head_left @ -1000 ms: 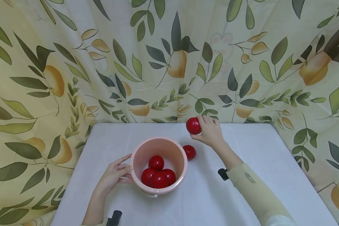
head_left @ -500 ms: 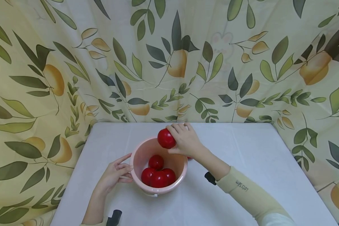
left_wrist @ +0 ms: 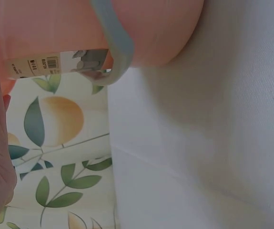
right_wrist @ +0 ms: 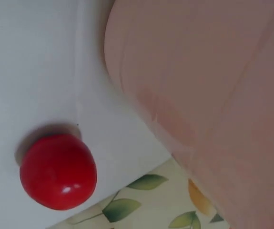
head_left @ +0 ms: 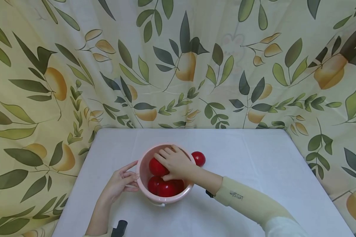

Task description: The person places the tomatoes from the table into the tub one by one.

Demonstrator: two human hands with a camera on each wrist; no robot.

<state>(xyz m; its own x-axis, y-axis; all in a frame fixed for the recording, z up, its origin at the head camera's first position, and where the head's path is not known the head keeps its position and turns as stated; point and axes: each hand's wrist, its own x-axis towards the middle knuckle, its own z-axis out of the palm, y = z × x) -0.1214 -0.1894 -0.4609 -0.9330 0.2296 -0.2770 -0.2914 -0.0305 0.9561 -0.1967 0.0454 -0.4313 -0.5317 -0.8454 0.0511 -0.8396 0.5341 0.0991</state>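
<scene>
A pink bucket (head_left: 187, 193) stands on the table, its rim facing up. Inside it, my right hand (head_left: 175, 164) holds a glossy round red fruit (head_left: 158, 167), tomato-like or apple-like, above others. Several more red fruits (head_left: 167, 189) lie at the bottom, partly covered by that hand. My left hand (head_left: 120, 183) touches the bucket's left side with extended, relaxed fingers. The left wrist view shows the pink wall with a label (left_wrist: 34, 65) and a pale handle (left_wrist: 120, 45). Another red fruit (right_wrist: 58, 171) rests on the table to the right of the bucket.
The table has a white cover (head_left: 240, 154). Behind and beside it hangs a curtain (head_left: 178, 65) printed with leaves and fruit. A black wrist mount (head_left: 119, 228) sits by the left forearm.
My right hand has carried the red fruit leftward from over the table's back, across the rim and down into the bucket. The left hand and bucket have stayed in place.
</scene>
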